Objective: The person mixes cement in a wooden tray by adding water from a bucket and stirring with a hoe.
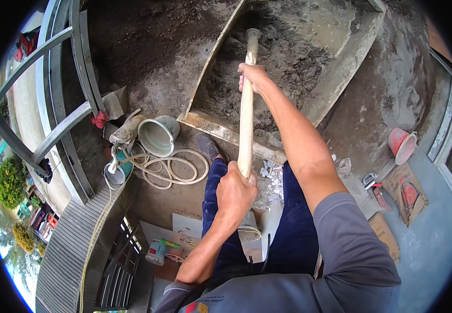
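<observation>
A hoe [246, 122] with a long pale wooden handle reaches away from me into a wooden mixing trough [335, 86]. Its blade is hidden in the wet grey mortar [288, 68]; only the socket end shows. My left hand [235, 192] is wrapped round the near end of the handle, above my legs. Farther up, my right hand [254, 78] grips the same handle over the mortar, with the arm stretched out. Watery grey liquid lies in the far right part of the trough.
Left of my foot stand a grey bucket [158, 135] and a coiled hose [181, 172]. A metal frame [61, 130] rises at far left. On the right are a reddish bucket [402, 145] and a paper bag [406, 194]. Another bucket [249, 229] stands between my legs.
</observation>
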A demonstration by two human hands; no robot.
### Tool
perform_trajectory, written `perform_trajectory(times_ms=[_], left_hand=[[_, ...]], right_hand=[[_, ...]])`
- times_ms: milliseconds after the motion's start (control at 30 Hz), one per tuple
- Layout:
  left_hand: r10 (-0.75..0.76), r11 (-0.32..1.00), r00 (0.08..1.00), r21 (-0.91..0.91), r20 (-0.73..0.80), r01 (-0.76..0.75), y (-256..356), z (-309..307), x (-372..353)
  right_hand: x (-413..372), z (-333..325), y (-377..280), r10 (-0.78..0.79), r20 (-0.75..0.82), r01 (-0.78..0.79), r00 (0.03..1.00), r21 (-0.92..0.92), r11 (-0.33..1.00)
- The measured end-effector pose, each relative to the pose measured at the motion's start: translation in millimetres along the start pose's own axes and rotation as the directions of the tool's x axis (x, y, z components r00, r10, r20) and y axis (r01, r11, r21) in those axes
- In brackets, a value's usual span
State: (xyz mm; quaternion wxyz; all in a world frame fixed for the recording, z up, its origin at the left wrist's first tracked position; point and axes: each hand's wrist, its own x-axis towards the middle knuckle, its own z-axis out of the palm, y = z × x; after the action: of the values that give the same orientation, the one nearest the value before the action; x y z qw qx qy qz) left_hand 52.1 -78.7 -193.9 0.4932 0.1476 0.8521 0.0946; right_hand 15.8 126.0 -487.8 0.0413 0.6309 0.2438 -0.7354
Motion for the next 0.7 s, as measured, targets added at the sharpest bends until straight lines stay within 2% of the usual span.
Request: perform_trajectory(times_ms=[133, 267, 333, 400, 467, 533, 600, 633, 667, 700], left_hand=[[-0.021, 1.0, 1.0, 0.003, -0.016, 0.021, -1.3, 6.9, -18.2], [-0.001, 0.998, 0.999, 0.07, 0.039, -0.001, 20.1, -0.5, -40.0], [0.022, 0.993, 0.996, 0.117, 0.085, -0.032, 21.9, -13.8, -69.3], [0.025, 0.994, 0.99, 0.106, 0.138, -0.04, 3.8, -31.7, -103.4], [0.069, 0.992, 0.986, 0.098, 0.155, -0.085, -38.0, -50.2, -133.1], [0.098, 0.986, 0.988, 0.123, 0.121, -0.113, -128.3, -42.5, -128.4], [0.135, 0.983, 0.991, 0.123, 0.02, -0.137, -224.4, -13.6, -87.3], [0.128, 0.975, 0.992, 0.182, -0.002, -0.125, -268.3, 7.3, -58.3], [0.125, 0.964, 0.992, 0.24, -0.024, -0.116, -299.5, 27.4, -32.6], [0.096, 0.975, 0.994, 0.208, -0.048, -0.084, -316.0, 42.9, -13.6]], right_hand=[[-0.4, 5.7, 37.5, 0.095, 0.092, -0.087, 0.991, -0.087, 0.992], [-15.9, -12.3, 37.4, 0.078, 0.138, -0.085, 0.987, 0.045, 0.995], [-52.3, -26.0, 34.2, 0.102, 0.123, -0.118, 0.987, 0.138, 0.983], [-110.7, -37.7, 32.6, 0.037, 0.097, -0.059, 0.995, 0.238, 0.97], [-168.7, -33.4, 40.5, 0.022, -0.007, -0.019, 1.0, 0.306, 0.952], [-205.0, -15.8, 65.9, -0.045, -0.108, 0.083, 0.993, 0.372, 0.925], [-187.6, -1.8, 114.5, -0.109, -0.153, 0.16, 0.982, 0.372, 0.915], [-172.4, 4.4, 141.6, -0.125, -0.181, 0.187, 0.975, 0.376, 0.908], [-163.0, 10.0, 159.1, -0.144, -0.212, 0.217, 0.967, 0.38, 0.899], [-167.0, 15.7, 167.0, -0.185, -0.267, 0.27, 0.946, 0.326, 0.906]])
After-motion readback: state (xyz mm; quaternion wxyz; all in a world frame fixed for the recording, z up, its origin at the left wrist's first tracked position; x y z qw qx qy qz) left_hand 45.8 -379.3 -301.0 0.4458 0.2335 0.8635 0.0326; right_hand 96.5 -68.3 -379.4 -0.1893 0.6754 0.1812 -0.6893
